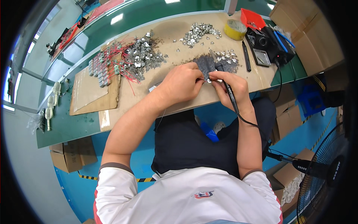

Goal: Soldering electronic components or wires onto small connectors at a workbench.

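Note:
My right hand (pixel 235 87) is closed around a black soldering iron (pixel 230 95), its cord running down past my forearm. The iron's tip points away from me, over a dark patch (pixel 204 64) of the table covering. Between my right thumb and fingertips sits a small shiny metal piece (pixel 209 80). My left hand (pixel 184 83) is pinched close beside it, on what looks like a thin wire; its fingertips partly hide it. A thin strand (pixel 163 114) hangs below my left wrist. Small metal clips (pixel 226 58) lie just beyond my right hand.
Metal clips (pixel 199 34) are heaped farther back. Red-wired parts (pixel 108 61) and more metal pieces (pixel 143 56) pile up at left on cardboard (pixel 91 93). A yellow tape roll (pixel 235 30), red bin (pixel 253 18), black pen-like tool (pixel 246 56) and soldering station (pixel 274 44) stand right. A fan (pixel 322 171) is lower right.

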Action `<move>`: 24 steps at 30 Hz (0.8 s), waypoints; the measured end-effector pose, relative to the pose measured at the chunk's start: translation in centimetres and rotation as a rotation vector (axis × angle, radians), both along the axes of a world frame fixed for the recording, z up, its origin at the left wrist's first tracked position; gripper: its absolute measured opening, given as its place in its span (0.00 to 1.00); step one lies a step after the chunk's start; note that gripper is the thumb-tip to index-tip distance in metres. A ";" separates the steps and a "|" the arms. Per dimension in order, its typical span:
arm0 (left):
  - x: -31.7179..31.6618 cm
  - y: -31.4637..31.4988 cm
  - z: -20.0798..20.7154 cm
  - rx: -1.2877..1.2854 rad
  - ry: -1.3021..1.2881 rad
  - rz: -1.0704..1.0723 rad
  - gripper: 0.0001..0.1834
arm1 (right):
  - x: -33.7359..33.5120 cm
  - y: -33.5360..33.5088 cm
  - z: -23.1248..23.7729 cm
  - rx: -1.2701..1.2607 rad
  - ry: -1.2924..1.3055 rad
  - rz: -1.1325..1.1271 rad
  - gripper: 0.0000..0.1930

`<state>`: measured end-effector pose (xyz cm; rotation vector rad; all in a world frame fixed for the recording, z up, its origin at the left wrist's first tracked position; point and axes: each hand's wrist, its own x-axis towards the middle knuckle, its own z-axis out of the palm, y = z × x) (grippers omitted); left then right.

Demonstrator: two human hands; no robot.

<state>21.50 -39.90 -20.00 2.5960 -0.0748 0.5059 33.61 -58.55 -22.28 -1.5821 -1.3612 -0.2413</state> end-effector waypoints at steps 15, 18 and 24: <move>-0.5 0.1 0.6 -0.077 0.022 -0.025 0.06 | -0.2 -0.1 0.2 0.040 -0.005 0.015 0.17; -1.1 0.6 1.7 -0.203 -0.014 -0.029 0.10 | -0.1 -0.1 0.2 0.047 -0.004 0.023 0.17; -5.0 1.5 5.6 0.243 0.233 0.394 0.18 | 0.1 -0.2 0.3 0.057 0.000 0.017 0.17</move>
